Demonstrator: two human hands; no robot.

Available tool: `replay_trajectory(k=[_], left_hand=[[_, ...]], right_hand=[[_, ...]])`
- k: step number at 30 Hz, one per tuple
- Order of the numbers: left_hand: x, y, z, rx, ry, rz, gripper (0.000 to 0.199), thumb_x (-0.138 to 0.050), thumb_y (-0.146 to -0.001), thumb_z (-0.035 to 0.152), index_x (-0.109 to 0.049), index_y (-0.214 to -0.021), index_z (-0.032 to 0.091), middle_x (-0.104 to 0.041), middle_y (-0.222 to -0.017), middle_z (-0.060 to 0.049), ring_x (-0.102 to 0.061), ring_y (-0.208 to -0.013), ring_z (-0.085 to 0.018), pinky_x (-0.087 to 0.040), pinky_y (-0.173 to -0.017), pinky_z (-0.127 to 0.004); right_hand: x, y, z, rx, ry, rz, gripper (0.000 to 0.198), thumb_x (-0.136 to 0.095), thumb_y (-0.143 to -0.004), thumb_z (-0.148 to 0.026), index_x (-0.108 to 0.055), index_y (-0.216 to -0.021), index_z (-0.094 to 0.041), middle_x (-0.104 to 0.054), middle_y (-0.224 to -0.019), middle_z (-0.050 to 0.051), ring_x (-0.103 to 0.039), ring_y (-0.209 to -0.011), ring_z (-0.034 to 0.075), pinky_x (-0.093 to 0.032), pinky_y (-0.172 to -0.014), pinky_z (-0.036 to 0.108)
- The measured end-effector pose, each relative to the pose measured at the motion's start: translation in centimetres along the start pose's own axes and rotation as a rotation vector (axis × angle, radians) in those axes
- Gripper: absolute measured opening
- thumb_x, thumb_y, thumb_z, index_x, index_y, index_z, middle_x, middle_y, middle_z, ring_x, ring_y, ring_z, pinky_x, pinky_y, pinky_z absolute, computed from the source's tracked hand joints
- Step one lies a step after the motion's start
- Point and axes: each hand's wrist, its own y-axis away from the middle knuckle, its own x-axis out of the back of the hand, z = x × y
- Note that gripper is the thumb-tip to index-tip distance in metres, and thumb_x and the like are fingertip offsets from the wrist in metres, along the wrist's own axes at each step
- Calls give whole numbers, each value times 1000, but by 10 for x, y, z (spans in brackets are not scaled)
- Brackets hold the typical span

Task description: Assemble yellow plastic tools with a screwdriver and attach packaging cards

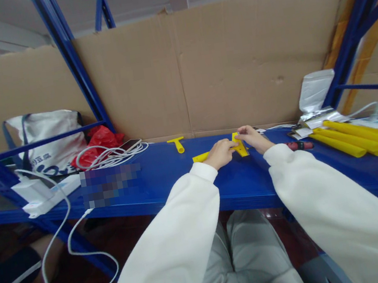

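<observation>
My left hand (220, 153) is closed around the middle of a yellow T-shaped squeegee (241, 148), its handle end sticking out to the left of my fingers. The wide flat head faces right, between my hands. At the upper end of that head are the bent fingers of my right hand (251, 137), pinching at its edge; whether they also hold something small is hidden. A second yellow T-shaped squeegee (178, 146) lies farther back on the blue table (170, 182), left of my hands.
Several yellow tubes (357, 141) lie at the right, near a dark red tool (299, 145) and silvery packaging (317, 92). On the left are a power strip (54, 194), coiled white cable (108, 156), a red bag (100, 138) and a cloth bag (46, 135). Cardboard (234, 62) stands behind.
</observation>
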Motion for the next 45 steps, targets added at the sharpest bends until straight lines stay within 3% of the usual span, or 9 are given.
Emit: replay_trajectory(k=[3, 9, 16, 22, 29, 36, 45], left_hand=[[0, -1, 0, 28, 37, 29, 30, -56, -87, 12, -71, -111, 21, -68, -106, -6, -63, -102, -19, -47, -94, -30], [3, -1, 2, 62, 58, 65, 31, -56, -87, 11, -69, -114, 18, -68, -108, -8, -63, -102, -19, -47, -94, -29], [0, -3, -1, 53, 27, 73, 32, -57, -87, 13, -69, -115, 19, -69, -101, -8, -64, -99, -19, -48, -92, -30], [-2, -3, -4, 66, 9, 87, 31, -56, -87, 15, -68, -115, 18, -69, -100, -9, -64, -98, -20, -49, -93, -31], [1, -1, -1, 61, -6, 53, 35, -54, -87, 12, -64, -121, 16, -68, -110, -10, -63, -104, -20, -47, -96, -31], [-4, 0, -5, 44, -33, 50, 44, -52, -88, 11, -53, -132, 13, -64, -120, -14, -61, -113, -21, -45, -99, -31], [2, 3, -1, 105, -155, -47, 50, -45, -90, 11, -43, -140, 10, -64, -120, -17, -64, -108, -24, -48, -93, -33]], right_hand=[[4, 1, -3, -66, 1, 4, 12, -61, -71, -25, -56, -81, -20, -66, -96, 4, -59, -93, 18, -46, -81, 31], [11, 1, -5, -178, -69, -168, 15, -63, -73, -32, -63, -72, -17, -70, -90, 7, -61, -90, 19, -45, -69, 28], [12, 2, -6, -161, -45, -195, 27, -69, -72, -43, -63, -69, -17, -70, -80, 7, -61, -78, 17, -45, -65, 27], [21, 7, -13, -174, -26, -300, 18, -71, -69, -35, -64, -65, -18, -68, -73, 5, -61, -75, 17, -45, -67, 27], [17, 10, -13, -221, -54, -257, 10, -66, -70, -22, -64, -62, -18, -69, -72, 4, -56, -64, 13, -41, -56, 23], [12, 13, -14, -213, -36, -225, 11, -62, -72, -20, -64, -62, -19, -67, -68, 1, -53, -59, 11, -41, -54, 22], [9, 12, -10, -182, 25, -261, 10, -64, -74, -25, -68, -68, -18, -70, -75, 3, -57, -64, 11, -45, -61, 22]])
